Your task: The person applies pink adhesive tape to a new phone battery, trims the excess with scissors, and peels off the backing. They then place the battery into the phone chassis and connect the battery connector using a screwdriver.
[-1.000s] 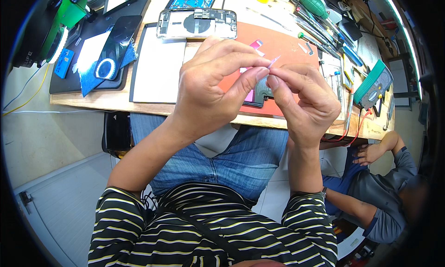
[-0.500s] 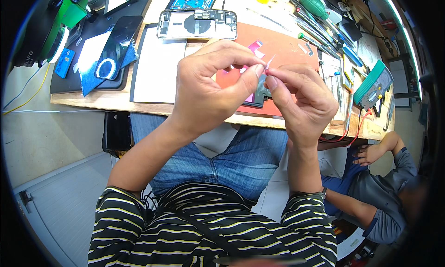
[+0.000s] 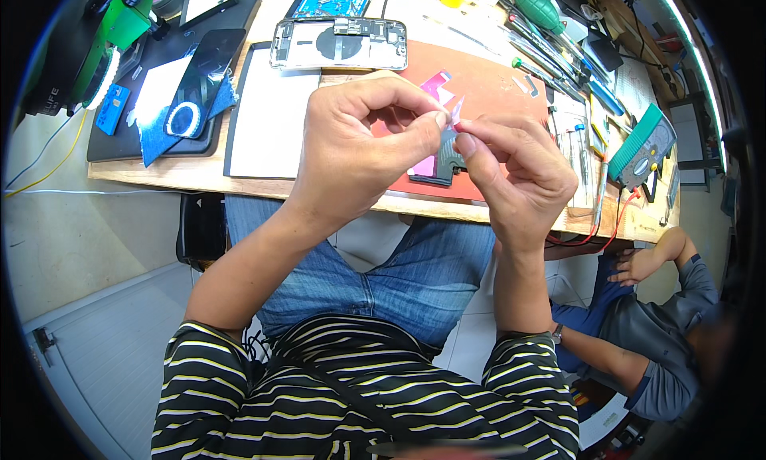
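Observation:
Above the orange mat (image 3: 487, 69), my left hand (image 3: 351, 145) and my right hand (image 3: 527, 169) meet fingertip to fingertip, each in a pinch. Between them is a small, thin, whitish-pink strip of film (image 3: 458, 107), its pointed end sticking up. Beneath the hands on the mat lies a flat dark rectangular piece (image 3: 435, 180), partly covered by pink film (image 3: 424, 167) and largely hidden by my fingers. Beyond my left hand rests an opened phone (image 3: 339, 43) with its inner parts showing.
Left stand a white pad (image 3: 267, 117) and a dark phone (image 3: 206, 77) on a blue cloth. Right lie several screwdrivers (image 3: 550, 45), a green blower bulb (image 3: 539, 10) and a green-cased multimeter (image 3: 645, 153). A co-worker (image 3: 646, 324) sits at the lower right.
Both hands have shifted slightly left, still pinching together. The film strip now stands more upright and shows wider between the fingertips.

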Motion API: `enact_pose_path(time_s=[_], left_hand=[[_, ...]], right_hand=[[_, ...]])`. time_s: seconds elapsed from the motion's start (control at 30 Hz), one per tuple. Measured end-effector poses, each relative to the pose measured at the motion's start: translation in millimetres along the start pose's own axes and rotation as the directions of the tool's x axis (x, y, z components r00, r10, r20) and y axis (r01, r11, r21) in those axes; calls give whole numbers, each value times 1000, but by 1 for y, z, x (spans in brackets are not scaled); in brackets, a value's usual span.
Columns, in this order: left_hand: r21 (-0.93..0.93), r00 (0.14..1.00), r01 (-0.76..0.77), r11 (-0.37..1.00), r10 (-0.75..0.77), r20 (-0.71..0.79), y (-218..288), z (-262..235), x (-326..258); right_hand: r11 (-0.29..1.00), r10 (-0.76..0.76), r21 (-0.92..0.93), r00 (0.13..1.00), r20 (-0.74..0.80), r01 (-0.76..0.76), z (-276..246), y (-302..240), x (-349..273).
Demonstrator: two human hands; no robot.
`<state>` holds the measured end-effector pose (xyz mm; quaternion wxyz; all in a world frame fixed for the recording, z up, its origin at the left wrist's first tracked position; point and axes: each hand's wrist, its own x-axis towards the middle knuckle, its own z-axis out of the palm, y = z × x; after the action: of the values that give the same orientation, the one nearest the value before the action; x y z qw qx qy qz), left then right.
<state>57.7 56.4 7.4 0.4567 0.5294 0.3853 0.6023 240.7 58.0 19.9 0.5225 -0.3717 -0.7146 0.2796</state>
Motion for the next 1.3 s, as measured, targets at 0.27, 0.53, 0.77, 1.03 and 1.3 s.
enact_pose_path(time_s=[0.27,0.53,0.77,1.03,1.3], left_hand=[[-214,991,128,968,-121,48,5,-11,3],[879,843,-195,435,532,-77,32,-126,107],[927,845,-348,-139,381,374,8,-198,225],[870,933,-63,-489,281,226,10,-138,189],[96,927,294,951,-308,214,8,-6,27]], right_hand=[[922,243,312,970,-2,-230,-7,6,-3],[923,264,286,964,18,-258,-18,12,-8],[925,264,291,964,-24,-246,-23,17,-13],[971,221,112,968,-115,-209,-39,34,-12],[942,-170,-318,969,-177,107,-35,38,-9]])
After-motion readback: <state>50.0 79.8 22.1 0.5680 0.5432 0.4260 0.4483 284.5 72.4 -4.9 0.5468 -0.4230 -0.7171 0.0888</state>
